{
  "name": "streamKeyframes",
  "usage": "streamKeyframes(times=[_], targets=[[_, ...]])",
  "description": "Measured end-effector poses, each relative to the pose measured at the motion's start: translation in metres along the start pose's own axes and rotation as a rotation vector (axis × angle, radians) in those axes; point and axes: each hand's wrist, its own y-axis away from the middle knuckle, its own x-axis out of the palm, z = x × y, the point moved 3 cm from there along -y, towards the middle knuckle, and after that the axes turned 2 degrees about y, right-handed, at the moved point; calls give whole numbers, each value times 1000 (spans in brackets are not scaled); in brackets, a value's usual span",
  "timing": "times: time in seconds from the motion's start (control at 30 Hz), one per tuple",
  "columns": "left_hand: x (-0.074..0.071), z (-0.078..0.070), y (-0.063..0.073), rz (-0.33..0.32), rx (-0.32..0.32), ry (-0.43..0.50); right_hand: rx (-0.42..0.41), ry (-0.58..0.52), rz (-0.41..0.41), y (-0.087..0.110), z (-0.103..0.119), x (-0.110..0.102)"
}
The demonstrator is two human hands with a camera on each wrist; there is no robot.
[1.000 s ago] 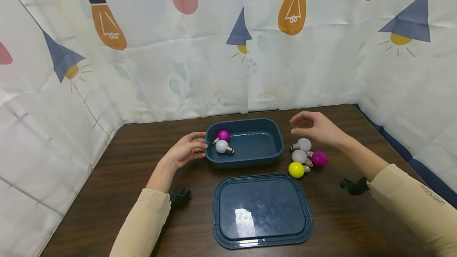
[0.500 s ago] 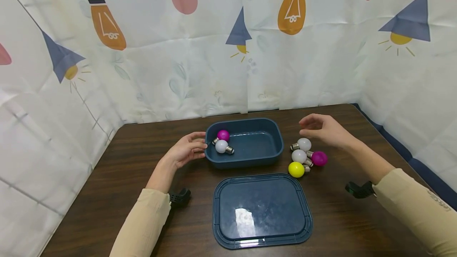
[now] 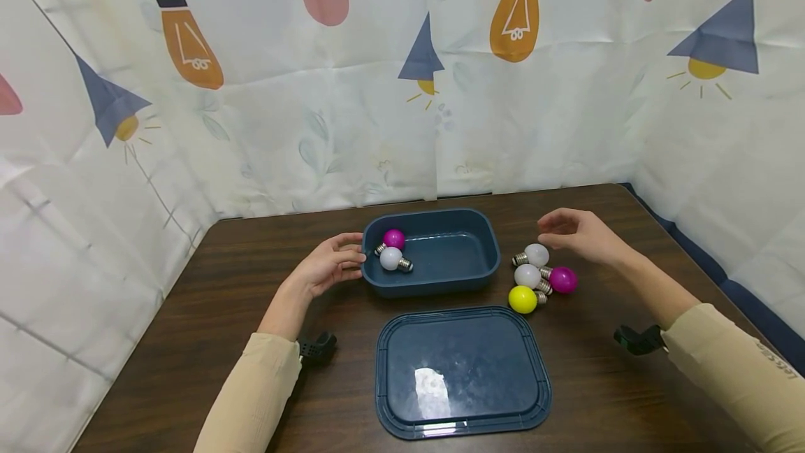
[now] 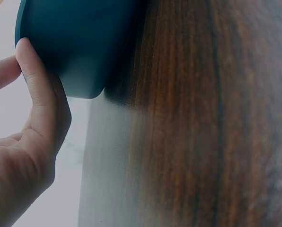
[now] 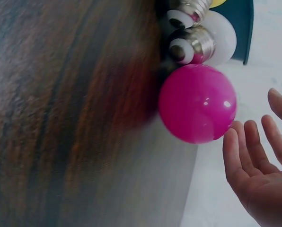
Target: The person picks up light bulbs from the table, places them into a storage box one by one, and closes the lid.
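My left hand (image 3: 330,263) touches the outer left wall of a dark blue plastic bin (image 3: 434,287) with its fingertips; no finger shows inside. At the bin's left end lie a magenta light bulb (image 3: 394,238) and a white light bulb (image 3: 390,258). Above and behind a small group of bulbs to the right, my right hand (image 3: 581,235) hovers with loosely bent fingers and holds nothing. That group has two white bulbs, the upper one (image 3: 537,254) nearest the hand, a magenta bulb (image 3: 562,279) and a yellow bulb (image 3: 523,299). The right wrist view shows the magenta bulb (image 5: 198,104) large beside the fingers.
A dark blue lid (image 3: 464,369) lies flat on the brown wooden table (image 3: 189,341), in front of the bin. Printed white curtains (image 3: 352,124) stand behind and beside the table. A dark strap with a camera sits on each wrist.
My right hand has moved right and slightly downward, from beside the bin to over the bulbs' far side. The left hand, bin, lid and bulbs have stayed put.
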Motion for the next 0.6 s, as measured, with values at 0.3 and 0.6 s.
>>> streamKeyframes(times=[0.3,0.6], targets=[[1,0,1,-4,-1,3,71,-88,65,1,-16,6],[2,-2,1,5,1,0,76,-87,126,-2,-24,12]])
